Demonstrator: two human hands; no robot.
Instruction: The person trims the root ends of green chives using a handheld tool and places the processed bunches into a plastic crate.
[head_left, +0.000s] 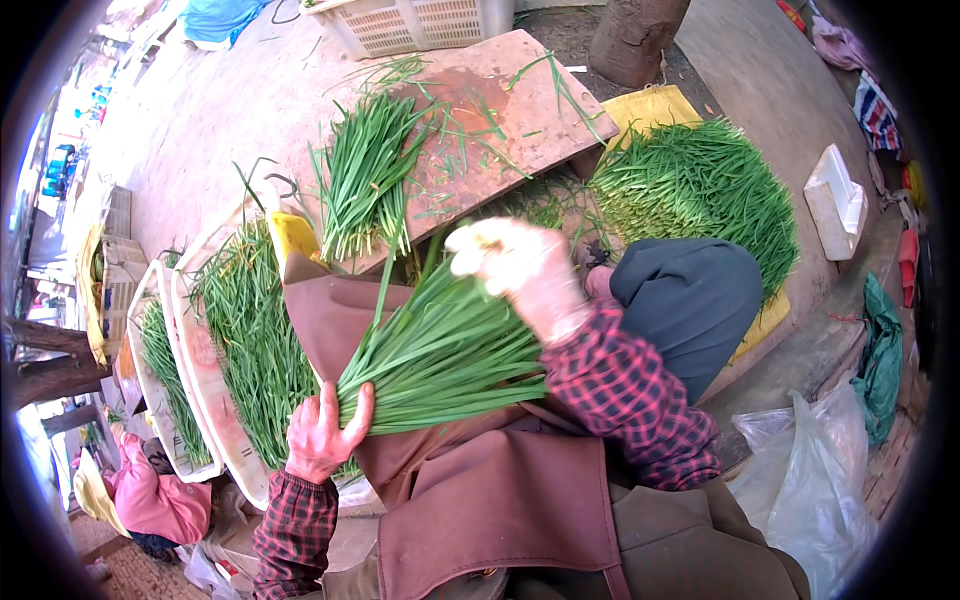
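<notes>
A bunch of long green garlic chives [440,350] lies across my lap on a brown apron [500,500]. My left hand [322,432] grips it at its left end, the thumb pressed over the leaves. Over the far side of the bunch hovers my right hand [525,265], bent at the wrist. Its fingers are overexposed and smeared by motion, with whitish patches on them; whether they pinch anything is unclear. Just beyond, another chive bunch [370,170] rests on the left end of a low reddish board [530,110], its pale cut ends toward me.
Loose chives fill a long pale crate [210,390] at my left. A large chive pile [710,200] sits on yellow sacking at right, near a white foam box [836,205]. A slatted crate [420,25] and tree trunk [635,40] stand behind. Someone in pink [160,490] is at lower left.
</notes>
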